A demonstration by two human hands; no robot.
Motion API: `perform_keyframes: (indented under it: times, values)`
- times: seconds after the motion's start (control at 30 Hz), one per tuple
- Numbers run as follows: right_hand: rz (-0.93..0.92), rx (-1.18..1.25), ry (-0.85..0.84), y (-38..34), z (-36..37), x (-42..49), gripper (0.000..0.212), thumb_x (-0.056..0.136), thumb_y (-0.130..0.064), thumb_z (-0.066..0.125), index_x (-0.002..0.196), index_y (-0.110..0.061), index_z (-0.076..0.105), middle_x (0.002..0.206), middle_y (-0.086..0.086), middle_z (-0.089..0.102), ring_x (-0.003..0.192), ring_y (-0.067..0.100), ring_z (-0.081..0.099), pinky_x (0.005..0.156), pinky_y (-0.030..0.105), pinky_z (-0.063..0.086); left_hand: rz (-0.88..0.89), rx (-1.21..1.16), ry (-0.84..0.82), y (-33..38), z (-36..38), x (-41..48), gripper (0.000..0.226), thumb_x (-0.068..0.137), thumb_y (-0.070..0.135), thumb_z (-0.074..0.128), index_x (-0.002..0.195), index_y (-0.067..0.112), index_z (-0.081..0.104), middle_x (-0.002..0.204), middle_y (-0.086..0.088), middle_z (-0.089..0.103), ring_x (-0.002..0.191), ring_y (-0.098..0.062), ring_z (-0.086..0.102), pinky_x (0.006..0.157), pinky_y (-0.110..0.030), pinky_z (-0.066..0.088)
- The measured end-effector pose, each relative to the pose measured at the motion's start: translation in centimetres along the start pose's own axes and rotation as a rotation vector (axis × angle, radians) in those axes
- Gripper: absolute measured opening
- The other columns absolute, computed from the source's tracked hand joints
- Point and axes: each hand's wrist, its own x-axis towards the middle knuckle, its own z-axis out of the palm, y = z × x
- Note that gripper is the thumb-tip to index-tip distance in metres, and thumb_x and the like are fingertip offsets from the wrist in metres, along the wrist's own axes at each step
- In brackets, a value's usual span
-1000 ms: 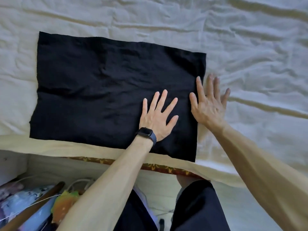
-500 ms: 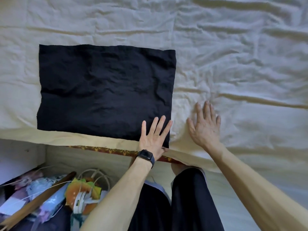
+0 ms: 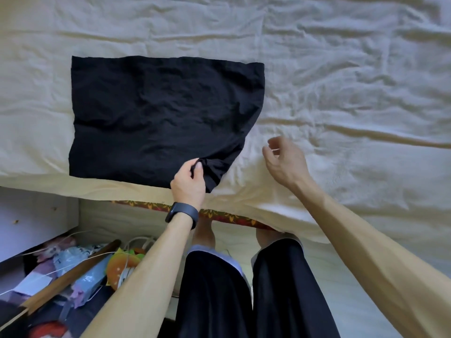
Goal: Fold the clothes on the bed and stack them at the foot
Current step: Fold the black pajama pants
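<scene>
A wrinkled cream bed sheet covers the whole bed in front of me. On its near left part lies the folded black rectangular garment, flat apart from its near right corner, close to the bed's near edge. Below that edge, at near left, the floor holds a heap of coloured bags, cords and a wooden stick. A red-and-yellow patterned mattress band shows under the sheet's hem. My left hand pinches the garment's near right corner between thumb and curled fingers, bunching it up. My right hand hovers over the sheet just right of the garment, fingers loosely curled, holding nothing. A black wristband sits on my left wrist.
</scene>
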Motion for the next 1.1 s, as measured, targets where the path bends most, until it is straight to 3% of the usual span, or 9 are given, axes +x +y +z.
perform_keyframes:
  times: [0.1,0.23,0.37,0.47,0.7,0.83,0.93,1.03,1.1]
  values:
    - [0.081,0.119,-0.068,-2.4,1.0,2.4,0.042,0.098,-0.045,0.054,0.128,-0.017,0.06,0.112,-0.006,0.065,0.099,0.012,0.062,0.076,0.023,0.046,-0.031,-0.016,-0.048,-0.2,-0.9,0.1,0.029,0.105,0.022,0.049,0.127,0.013,0.066,0.12,-0.005,0.07,0.108,-0.022,0.062,0.081,-0.021,0.039]
    - [0.249,0.448,-0.138,-4.3,1.9,5.7,0.042,0.09,-0.055,0.055,0.088,-0.013,0.055,0.079,0.004,0.06,0.073,0.023,0.061,0.073,0.038,0.049,-0.002,-0.033,-0.067,-0.2,-1.2,-0.1,0.03,0.106,0.021,0.045,0.129,0.014,0.064,0.119,-0.003,0.069,0.101,-0.014,0.058,0.078,-0.015,0.036]
    - [0.352,0.585,-0.099,-5.6,1.8,8.6,0.034,0.088,-0.05,0.068,0.092,-0.017,0.063,0.08,0.0,0.07,0.062,0.016,0.069,0.067,0.034,0.062,0.043,-0.021,-0.086,-0.1,-1.3,-0.3,0.03,0.105,0.021,0.046,0.127,0.015,0.065,0.116,-0.003,0.07,0.098,-0.013,0.058,0.077,-0.015,0.036]
    - [0.407,0.636,-0.119,-6.5,1.6,10.3,0.017,0.092,-0.039,0.069,0.095,-0.024,0.063,0.081,-0.002,0.069,0.057,0.015,0.068,0.053,0.025,0.057,0.042,-0.046,-0.085,-0.3,-1.5,-0.2,0.029,0.105,0.021,0.047,0.126,0.014,0.065,0.115,-0.002,0.07,0.094,-0.009,0.053,0.074,-0.012,0.033]
    - [0.362,0.363,-0.218,-8.7,1.7,13.0,0.015,0.095,-0.037,0.065,0.095,-0.023,0.06,0.091,-0.005,0.064,0.074,0.013,0.062,0.061,0.025,0.052,-0.072,-0.152,-0.071,-1.4,-2.9,1.7,0.031,0.106,0.023,0.044,0.129,0.016,0.064,0.11,0.005,0.064,0.101,-0.012,0.056,0.086,-0.024,0.043]
    - [0.175,0.094,-0.151,-10.3,2.1,13.9,0.015,0.089,-0.015,0.062,0.078,-0.016,0.051,0.072,0.004,0.052,0.066,0.019,0.05,0.061,0.03,0.041,-0.13,-0.21,-0.033,-1.8,-3.4,3.6,0.032,0.106,0.023,0.045,0.131,0.013,0.063,0.127,-0.005,0.066,0.115,-0.022,0.058,0.091,-0.023,0.038]
    - [0.091,-0.141,-0.085,-12.3,2.8,13.9,0.022,0.085,-0.006,0.046,0.065,-0.015,0.041,0.061,0.003,0.045,0.066,0.024,0.047,0.054,0.031,0.038,-0.214,-0.157,-0.095,-2.2,-4.6,4.8,0.031,0.106,0.015,0.041,0.128,0.003,0.06,0.122,-0.017,0.065,0.111,-0.033,0.059,0.083,-0.029,0.039]
    - [0.102,-0.22,-0.028,-13.6,3.3,13.7,0.027,0.095,-0.018,0.047,0.07,-0.025,0.042,0.074,0.001,0.049,0.086,0.026,0.054,0.079,0.043,0.054,-0.284,-0.018,-0.213,-3.2,-6.5,5.8,0.03,0.106,0.017,0.039,0.119,0.004,0.063,0.116,-0.017,0.065,0.109,-0.034,0.06,0.08,-0.036,0.042]
    - [0.168,-0.2,0.01,-13.9,3.6,13.1,0.025,0.095,-0.017,0.048,0.07,-0.021,0.043,0.082,0.008,0.055,0.086,0.026,0.056,0.082,0.044,0.053,-0.198,-0.074,-0.245,-4.4,-7.3,6.7,0.025,0.1,0.032,0.054,0.1,0.012,0.068,0.101,-0.009,0.069,0.099,-0.03,0.063,0.077,-0.033,0.042]
